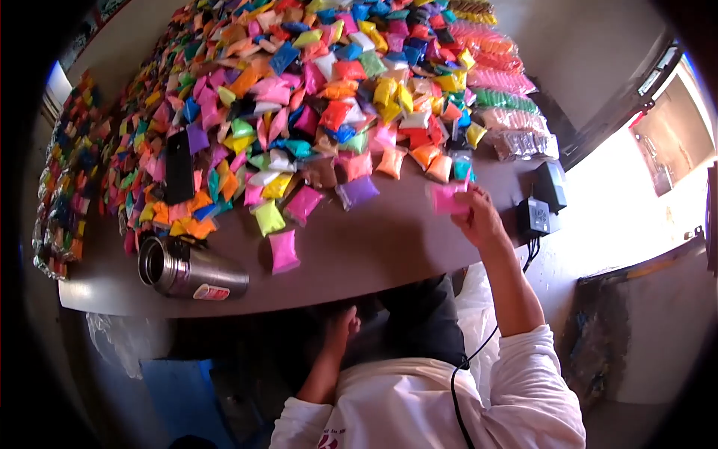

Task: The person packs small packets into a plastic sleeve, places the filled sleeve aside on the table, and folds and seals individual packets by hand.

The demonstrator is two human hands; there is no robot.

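My right hand (481,215) is raised over the right part of the table, its fingers pinching a small pink packet (448,199) by its edge. A teal packet (464,168) and a peach packet (438,169) lie just beyond it. Down below the table's front edge, my left hand (345,324) rests near my lap with its fingers curled in, and no object shows in it. Closest to the front edge lie a pink packet (284,251) and a yellow-green packet (268,218), apart from the big heap of colourful packets (314,97).
A steel flask (193,269) lies on its side at the front left, near a black phone (179,168) on the heap. Bundled packet strips (516,120) line the right side. A black box with cables (534,217) stands at the right edge of the table (359,254).
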